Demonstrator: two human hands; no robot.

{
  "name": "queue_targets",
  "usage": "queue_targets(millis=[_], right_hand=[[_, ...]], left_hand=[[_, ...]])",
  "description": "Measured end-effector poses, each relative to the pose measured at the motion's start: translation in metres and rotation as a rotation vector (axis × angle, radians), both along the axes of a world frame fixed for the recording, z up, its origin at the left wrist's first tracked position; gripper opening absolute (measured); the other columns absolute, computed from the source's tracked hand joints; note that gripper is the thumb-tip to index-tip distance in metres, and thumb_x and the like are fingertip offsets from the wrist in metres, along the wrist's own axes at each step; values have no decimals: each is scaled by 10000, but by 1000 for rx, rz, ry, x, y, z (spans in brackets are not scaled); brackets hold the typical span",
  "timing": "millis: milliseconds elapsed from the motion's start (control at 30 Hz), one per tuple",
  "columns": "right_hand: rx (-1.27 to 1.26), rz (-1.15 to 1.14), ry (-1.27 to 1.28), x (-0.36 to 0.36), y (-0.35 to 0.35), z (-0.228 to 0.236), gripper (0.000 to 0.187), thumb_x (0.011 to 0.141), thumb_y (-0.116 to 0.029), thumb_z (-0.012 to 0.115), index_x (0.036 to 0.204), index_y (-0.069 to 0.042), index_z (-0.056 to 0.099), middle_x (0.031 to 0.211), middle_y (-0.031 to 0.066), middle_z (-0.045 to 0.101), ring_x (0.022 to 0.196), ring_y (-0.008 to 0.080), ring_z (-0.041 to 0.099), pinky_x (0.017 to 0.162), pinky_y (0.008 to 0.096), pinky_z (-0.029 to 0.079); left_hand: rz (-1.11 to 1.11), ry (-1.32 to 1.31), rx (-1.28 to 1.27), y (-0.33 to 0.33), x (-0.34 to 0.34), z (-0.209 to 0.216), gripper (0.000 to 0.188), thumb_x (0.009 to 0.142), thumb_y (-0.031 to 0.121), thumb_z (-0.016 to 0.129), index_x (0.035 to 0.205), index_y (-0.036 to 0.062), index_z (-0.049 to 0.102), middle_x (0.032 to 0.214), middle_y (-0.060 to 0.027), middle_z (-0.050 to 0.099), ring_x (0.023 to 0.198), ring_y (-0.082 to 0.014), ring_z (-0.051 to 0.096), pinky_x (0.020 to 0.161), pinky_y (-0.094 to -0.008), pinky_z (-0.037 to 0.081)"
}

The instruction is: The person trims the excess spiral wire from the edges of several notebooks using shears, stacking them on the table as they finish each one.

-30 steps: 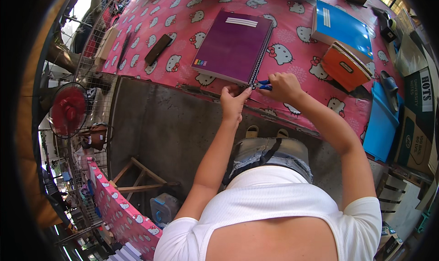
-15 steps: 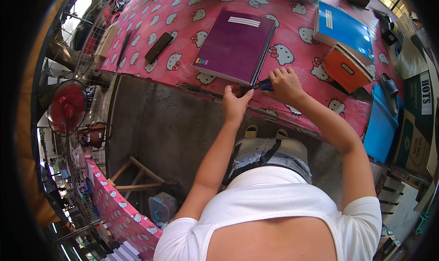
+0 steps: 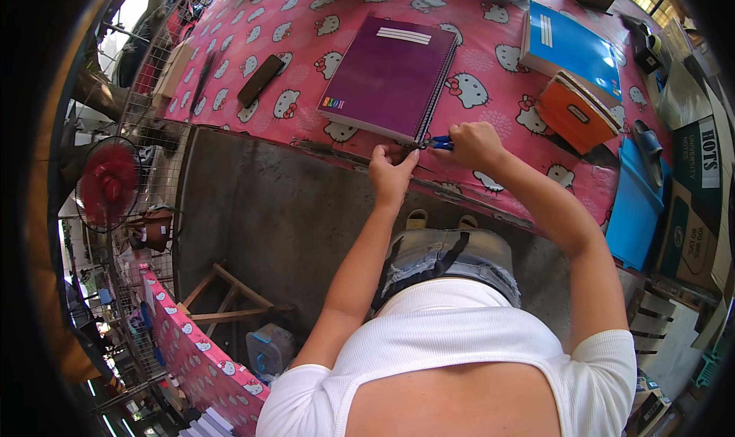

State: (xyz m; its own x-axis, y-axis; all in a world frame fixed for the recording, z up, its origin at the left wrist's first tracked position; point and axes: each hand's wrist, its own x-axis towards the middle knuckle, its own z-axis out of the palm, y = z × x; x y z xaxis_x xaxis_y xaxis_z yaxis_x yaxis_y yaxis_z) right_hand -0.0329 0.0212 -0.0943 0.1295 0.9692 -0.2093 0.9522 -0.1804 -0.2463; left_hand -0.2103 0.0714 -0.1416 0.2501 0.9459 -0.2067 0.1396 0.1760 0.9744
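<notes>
A thick purple spiral notebook (image 3: 390, 77) lies on the pink table, its black wire coil (image 3: 435, 100) along the right side. My left hand (image 3: 392, 175) is at the notebook's near right corner, thumb and fingers closed around its lower edge by the end of the coil. Wrapped in my right hand (image 3: 476, 144) are blue-handled pliers (image 3: 439, 142). Their jaws point left and meet the coil's near end, close to my left thumb. The exact bite of the jaws is too small to make out.
On the pink patterned table cover (image 3: 490, 119) are a dark phone-like case (image 3: 261, 80), a blue notebook (image 3: 576, 50) and an orange box-like holder (image 3: 578, 115). A blue slipper (image 3: 649, 155) and cartons (image 3: 693, 207) stand at right. A red fan (image 3: 109, 183) is at left.
My right hand has turned slightly and lowered, and its fingers look more closed around the pliers. The notebook and left hand stay nearly in place; the whole view shifts slightly.
</notes>
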Motion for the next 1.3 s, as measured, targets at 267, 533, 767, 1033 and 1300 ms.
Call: queue_targets(millis=[267, 533, 767, 1033, 1300], right_hand=[[403, 139, -283, 11, -10, -20, 543, 730, -548, 652, 906, -36, 613, 882, 109, 612, 881, 271, 590, 839, 423, 428], [419, 158, -276, 10, -11, -22, 554, 710, -546, 664, 932, -41, 616, 895, 93, 605, 906, 258, 583, 867, 455, 409], [382, 156, -257, 0, -6, -19, 539, 704, -540, 671, 876, -31, 632, 843, 98, 628, 850, 253, 617, 816, 417, 456], [111, 76, -59, 13, -10, -1, 529, 741, -561, 640, 787, -34, 650, 735, 115, 652, 663, 290, 655, 592, 390, 499], [515, -195, -110, 83, -37, -36, 609, 741, -512, 659, 1057, 1, 569, 1096, 155, 550, 1076, 302, 483, 931, 419, 348]], left_hand=[[-54, 201, 248, -2, -7, -6, 301, 769, 131, 739, 950, 2, 538, 776, -67, 654, 640, -81, 587, 497, -221, 470], [-22, 264, 312, -2, -4, -8, 322, 742, 147, 758, 927, -3, 542, 763, -80, 654, 623, -100, 598, 514, -239, 476], [22, 230, 247, -4, -3, -5, 348, 704, 181, 775, 899, 5, 546, 744, -120, 660, 677, -190, 656, 608, -318, 494], [-96, 383, 450, -2, -4, 5, 333, 733, 166, 756, 939, 19, 540, 769, -105, 661, 668, -203, 657, 630, -321, 520], [-546, -358, -453, 34, 54, 101, 169, 875, 96, 619, 1003, 29, 530, 852, -77, 630, 711, -156, 634, 654, -263, 553]])
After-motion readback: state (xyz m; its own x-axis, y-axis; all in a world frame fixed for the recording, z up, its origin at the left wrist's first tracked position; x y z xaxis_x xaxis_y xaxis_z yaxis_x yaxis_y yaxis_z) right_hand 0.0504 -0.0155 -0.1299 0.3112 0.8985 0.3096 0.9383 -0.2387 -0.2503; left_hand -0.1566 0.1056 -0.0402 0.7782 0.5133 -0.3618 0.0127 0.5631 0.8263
